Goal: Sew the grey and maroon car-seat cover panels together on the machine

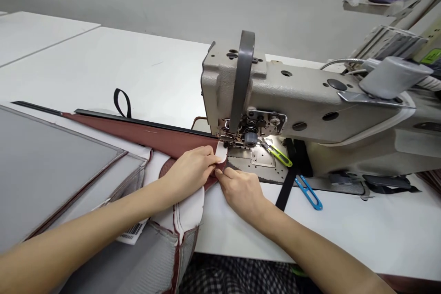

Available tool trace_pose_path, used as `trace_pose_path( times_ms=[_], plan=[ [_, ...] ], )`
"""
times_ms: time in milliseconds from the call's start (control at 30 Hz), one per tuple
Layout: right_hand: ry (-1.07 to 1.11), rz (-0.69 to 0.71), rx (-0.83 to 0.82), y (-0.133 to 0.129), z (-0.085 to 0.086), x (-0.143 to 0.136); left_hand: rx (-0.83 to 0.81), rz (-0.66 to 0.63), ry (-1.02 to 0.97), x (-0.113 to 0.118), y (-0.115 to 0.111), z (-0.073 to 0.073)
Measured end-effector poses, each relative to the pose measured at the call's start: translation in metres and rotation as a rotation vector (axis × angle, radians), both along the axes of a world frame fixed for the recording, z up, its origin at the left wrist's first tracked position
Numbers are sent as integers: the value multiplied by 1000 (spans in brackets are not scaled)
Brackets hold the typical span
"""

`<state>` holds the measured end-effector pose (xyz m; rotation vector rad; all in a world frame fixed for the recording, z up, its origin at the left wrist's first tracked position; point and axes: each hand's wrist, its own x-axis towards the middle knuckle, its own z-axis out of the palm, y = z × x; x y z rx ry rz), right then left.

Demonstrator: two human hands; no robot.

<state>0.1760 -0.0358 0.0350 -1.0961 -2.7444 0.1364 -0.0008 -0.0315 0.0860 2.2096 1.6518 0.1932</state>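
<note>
Both hands meet at the edge of a dark red and white fabric piece (165,141), just in front of the needle area of a grey sewing machine (296,101). My left hand (193,167) pinches the fabric beside a small white flap (221,151). Close on its right, my right hand (239,188) grips the red fabric edge with fingers pressed together. Black trim runs along the fabric's far edge. The large grey panel (51,161) of the piece spreads to the left, beneath my left forearm.
Yellow thread snips (280,155) lie on the machine bed, and blue snips (310,193) on the white table (344,234). A black strap (286,189) hangs over the bed's edge. A black loop (123,102) stands behind the fabric. Plastic-wrapped items hang at upper right.
</note>
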Motion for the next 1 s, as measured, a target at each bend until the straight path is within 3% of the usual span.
trace_pose_path(
  times_ms=[433, 633, 833, 1000],
  plan=[
    [-39, 47, 21, 10, 0, -4, 162, -60, 191, 3, 13, -14],
    [-16, 19, 11, 18, -1, -3, 210, -57, 95, 6, 29, -15],
    [163, -37, -21, 21, -2, -3, 45, 58, -7, -3, 13, -1],
    [214, -17, -31, 23, -1, -6, 73, 28, 51, -4, 7, -8]
  ],
)
